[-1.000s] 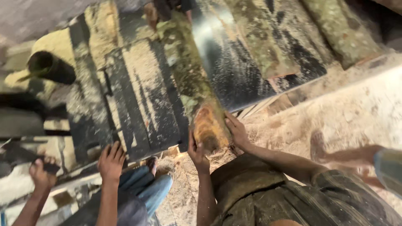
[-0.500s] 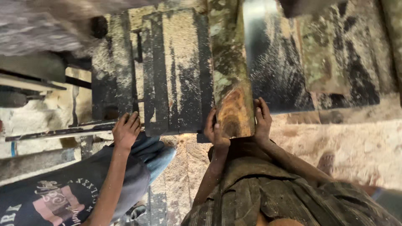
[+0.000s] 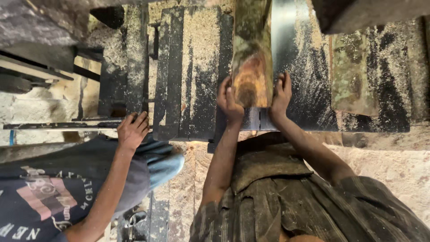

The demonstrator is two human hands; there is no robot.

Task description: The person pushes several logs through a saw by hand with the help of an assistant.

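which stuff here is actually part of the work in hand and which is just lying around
In hand:
- log, its cut end gripped on both sides
- left hand and right hand on that end
- sawdust-covered metal table the log lies on

Lying about:
- mossy wood slab to the right, untouched
- another person's hand resting at the table edge

The log (image 3: pixel 252 54) runs past the top edge, its far end unseen.

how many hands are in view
3: left hand and right hand grip the log end; a co-worker's hand rests on the table edge. Others may be hidden.
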